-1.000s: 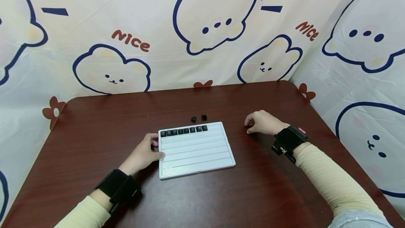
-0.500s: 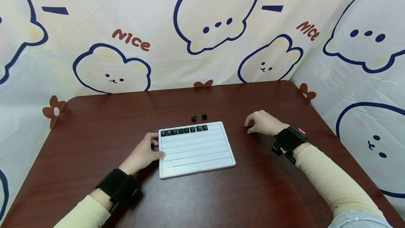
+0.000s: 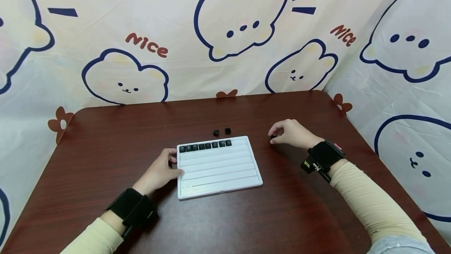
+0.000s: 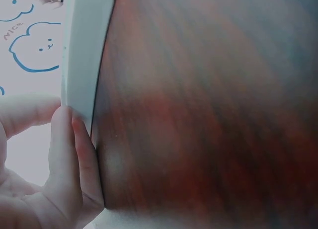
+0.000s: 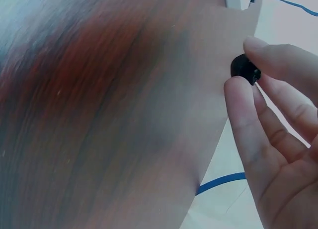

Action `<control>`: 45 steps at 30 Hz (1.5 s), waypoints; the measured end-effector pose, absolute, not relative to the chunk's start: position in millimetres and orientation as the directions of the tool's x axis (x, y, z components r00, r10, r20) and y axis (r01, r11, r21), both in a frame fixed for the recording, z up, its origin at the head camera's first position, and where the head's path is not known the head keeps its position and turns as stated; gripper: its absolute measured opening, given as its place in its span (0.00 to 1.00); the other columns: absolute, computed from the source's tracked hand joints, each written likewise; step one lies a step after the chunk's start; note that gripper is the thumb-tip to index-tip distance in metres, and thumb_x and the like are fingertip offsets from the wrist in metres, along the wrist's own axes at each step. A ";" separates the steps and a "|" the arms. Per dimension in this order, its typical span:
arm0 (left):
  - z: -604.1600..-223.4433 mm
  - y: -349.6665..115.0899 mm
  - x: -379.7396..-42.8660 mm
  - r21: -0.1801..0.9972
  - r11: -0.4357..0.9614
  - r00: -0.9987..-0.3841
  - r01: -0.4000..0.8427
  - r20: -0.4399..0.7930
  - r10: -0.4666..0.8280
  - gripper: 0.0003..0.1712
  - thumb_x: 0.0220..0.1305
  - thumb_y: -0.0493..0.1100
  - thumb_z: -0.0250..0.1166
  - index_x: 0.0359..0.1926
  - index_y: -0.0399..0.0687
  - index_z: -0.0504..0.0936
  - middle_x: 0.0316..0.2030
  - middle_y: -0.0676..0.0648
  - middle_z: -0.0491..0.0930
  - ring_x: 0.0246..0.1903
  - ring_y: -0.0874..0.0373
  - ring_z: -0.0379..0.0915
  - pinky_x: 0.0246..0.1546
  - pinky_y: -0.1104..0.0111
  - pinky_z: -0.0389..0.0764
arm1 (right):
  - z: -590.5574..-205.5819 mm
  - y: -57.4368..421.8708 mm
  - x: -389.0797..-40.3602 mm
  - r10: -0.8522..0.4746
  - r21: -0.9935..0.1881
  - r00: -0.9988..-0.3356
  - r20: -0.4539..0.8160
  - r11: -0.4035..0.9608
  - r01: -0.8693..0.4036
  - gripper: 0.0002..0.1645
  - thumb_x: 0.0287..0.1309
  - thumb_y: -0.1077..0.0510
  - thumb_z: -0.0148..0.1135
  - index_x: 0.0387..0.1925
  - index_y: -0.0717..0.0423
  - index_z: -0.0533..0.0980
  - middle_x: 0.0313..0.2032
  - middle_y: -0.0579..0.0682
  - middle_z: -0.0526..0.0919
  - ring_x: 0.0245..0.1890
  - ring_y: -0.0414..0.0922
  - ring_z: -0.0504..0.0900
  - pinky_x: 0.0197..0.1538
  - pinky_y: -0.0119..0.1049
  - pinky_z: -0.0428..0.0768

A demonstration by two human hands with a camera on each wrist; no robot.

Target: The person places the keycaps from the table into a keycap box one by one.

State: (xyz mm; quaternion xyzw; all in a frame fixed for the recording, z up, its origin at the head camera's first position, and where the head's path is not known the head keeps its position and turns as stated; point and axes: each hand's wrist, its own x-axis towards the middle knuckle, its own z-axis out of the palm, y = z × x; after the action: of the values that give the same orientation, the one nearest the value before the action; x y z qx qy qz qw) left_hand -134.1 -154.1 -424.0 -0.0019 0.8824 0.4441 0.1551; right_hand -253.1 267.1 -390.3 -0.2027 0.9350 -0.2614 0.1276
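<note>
A white keyboard base lies on the table, slightly turned, with a row of several black keycaps along its far edge from the left corner. My left hand holds its left edge, the thumb over the rim; in the left wrist view the fingertips pinch the white side. To the right of the board, my right hand pinches a black keycap between thumb and fingertip, raised off the table. Its hollow underside faces partly toward the fingers. Two loose keycaps, one left of the other, sit just beyond the board.
The dark brown wooden table ends at the back and right against a patterned cloth. Black bands, one on the left wrist and one on the right wrist, carry small devices.
My right hand has lifted a little from the table and shifted slightly left, with the keycap now showing at its fingertips. The left hand and the board have stayed put.
</note>
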 end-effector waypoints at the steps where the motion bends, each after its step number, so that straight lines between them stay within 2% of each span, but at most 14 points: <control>1: -424.0 -154.1 -134.1 0.784 0.605 -0.952 -0.141 -0.275 0.135 0.41 0.64 0.35 0.71 0.71 0.30 0.60 0.53 0.35 0.73 0.43 0.47 0.69 0.44 0.57 0.70 | -390.3 266.9 -253.3 -0.446 -0.555 -0.886 -0.128 0.772 -0.309 0.09 0.58 0.63 0.75 0.41 0.57 0.86 0.38 0.49 0.86 0.37 0.47 0.80 0.42 0.41 0.81; 8: -424.1 -155.0 -133.9 0.787 0.601 -0.952 -0.139 -0.273 0.138 0.41 0.63 0.35 0.71 0.71 0.30 0.60 0.53 0.35 0.73 0.42 0.47 0.69 0.44 0.57 0.70 | -389.5 260.9 -254.0 -0.457 -0.616 -0.882 -0.110 0.728 -0.301 0.12 0.60 0.64 0.72 0.46 0.59 0.85 0.38 0.48 0.85 0.37 0.47 0.80 0.42 0.40 0.79; 17: -423.9 -154.6 -134.2 0.788 0.600 -0.951 -0.142 -0.276 0.138 0.41 0.64 0.35 0.71 0.71 0.30 0.59 0.53 0.34 0.72 0.43 0.47 0.69 0.44 0.57 0.70 | -390.6 246.3 -251.6 -0.475 -0.694 -0.867 -0.150 0.675 -0.250 0.16 0.62 0.66 0.67 0.51 0.61 0.85 0.44 0.52 0.86 0.40 0.48 0.79 0.45 0.38 0.78; 33: -425.6 -154.3 -135.4 0.786 0.602 -0.953 -0.140 -0.273 0.135 0.41 0.64 0.35 0.71 0.71 0.30 0.60 0.53 0.35 0.73 0.45 0.46 0.69 0.45 0.56 0.70 | -392.4 221.5 -255.6 -0.514 -0.759 -0.843 -0.159 0.610 -0.228 0.14 0.62 0.66 0.68 0.50 0.60 0.85 0.49 0.53 0.85 0.45 0.50 0.79 0.50 0.43 0.77; 41: -427.3 -153.7 -135.6 0.782 0.606 -0.952 -0.148 -0.279 0.127 0.41 0.64 0.35 0.72 0.71 0.30 0.60 0.52 0.35 0.73 0.44 0.46 0.69 0.45 0.57 0.70 | -394.2 207.5 -258.7 -0.542 -0.838 -0.813 -0.214 0.529 -0.132 0.18 0.64 0.64 0.67 0.55 0.64 0.82 0.50 0.55 0.85 0.43 0.49 0.83 0.51 0.42 0.78; 45: -427.3 -154.2 -136.1 0.785 0.603 -0.953 -0.145 -0.275 0.128 0.41 0.63 0.35 0.72 0.71 0.30 0.60 0.52 0.35 0.73 0.44 0.46 0.69 0.45 0.57 0.70 | -394.5 202.2 -258.6 -0.542 -0.856 -0.815 -0.202 0.502 -0.122 0.18 0.63 0.65 0.68 0.54 0.65 0.82 0.49 0.55 0.85 0.44 0.50 0.81 0.50 0.42 0.77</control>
State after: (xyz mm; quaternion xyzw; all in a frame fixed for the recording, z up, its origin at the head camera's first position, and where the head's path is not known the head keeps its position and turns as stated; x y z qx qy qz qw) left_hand -136.1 -154.2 -427.3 -0.0048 0.8820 0.4456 0.1536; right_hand -258.6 202.2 -394.5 -0.1987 0.8356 -0.4577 0.2298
